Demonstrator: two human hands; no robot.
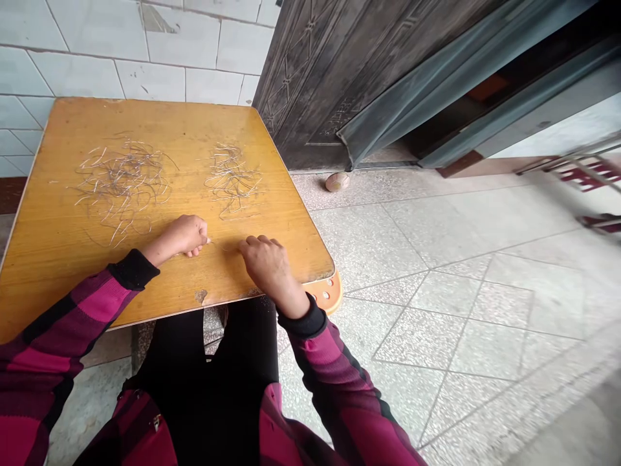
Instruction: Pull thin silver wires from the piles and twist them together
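Two loose tangles of thin silvery wire strands lie on a yellow wood-grain tabletop (160, 123), the larger one (121, 184) at left and the smaller one (231, 178) to its right. My left hand (179, 236) rests curled on the table below the larger tangle, its fingertips closed on a pale thin strand (209, 241). My right hand (264, 265) sits just to the right, fingers bent down to the tabletop near that strand. Whether the right fingers pinch anything is hidden.
A chipped front table edge runs close to my wrists, with an orange plastic corner piece (327, 291). Beyond stand a white tiled wall (145, 39) and a dark metal door (310, 84). A small ball (337, 182) lies on the speckled tiled floor (436, 323).
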